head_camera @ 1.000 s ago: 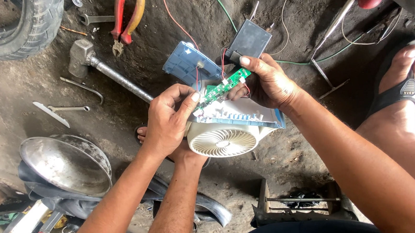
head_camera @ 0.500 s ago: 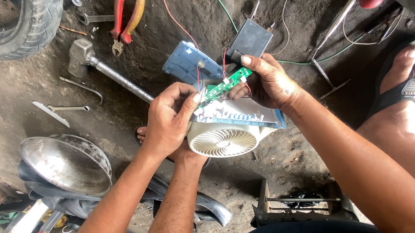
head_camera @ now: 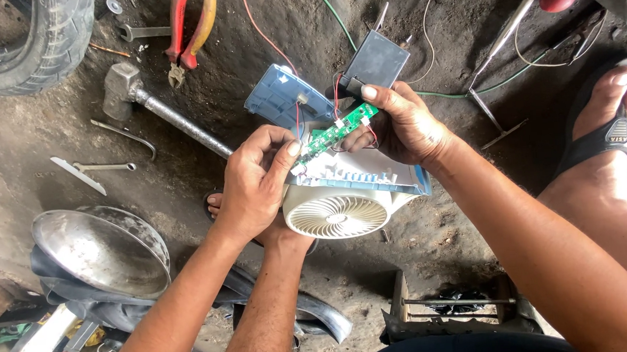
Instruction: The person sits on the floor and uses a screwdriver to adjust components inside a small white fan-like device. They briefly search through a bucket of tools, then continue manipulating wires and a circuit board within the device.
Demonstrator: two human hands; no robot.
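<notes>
Circuit board [head_camera: 338, 131], green, thin, stiff yet fragile, tethered by fine red wires, above the white fan housing [head_camera: 344, 207]: I judge it best held by its edges, as my left hand [head_camera: 252, 180] and right hand [head_camera: 404, 123] fingers pinch either end.

both hands [head_camera: 256, 183] gripping green circuit board [head_camera: 336, 132], fan [head_camera: 337, 214]
</notes>
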